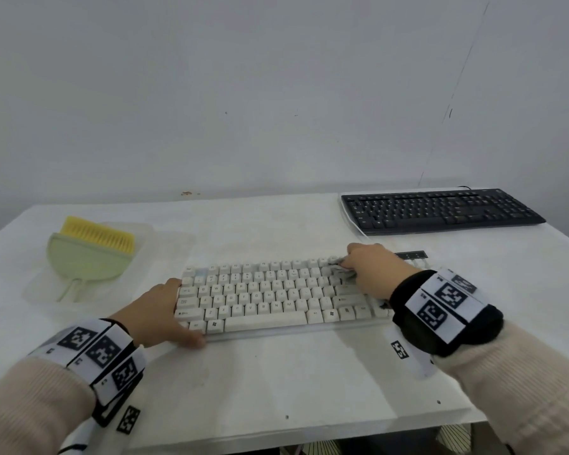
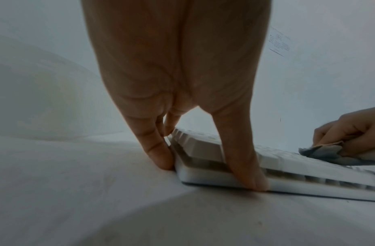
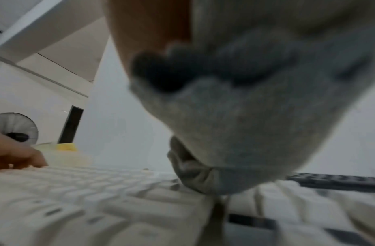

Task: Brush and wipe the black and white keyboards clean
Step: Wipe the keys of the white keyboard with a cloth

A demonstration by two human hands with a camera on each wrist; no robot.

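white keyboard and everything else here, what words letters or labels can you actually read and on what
"Q W E R T Y": letter row of the white keyboard.
"V B N M": its bottom letter row.
Its other key legends: too blurred to read.
Black keyboard: legends too small to read.
Wrist bands: black-and-white square code patterns, no words.
Paper on the wall: print too small to read.

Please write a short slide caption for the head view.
Left hand steadies the white keyboard while right hand wipes its keys with a grey cloth.
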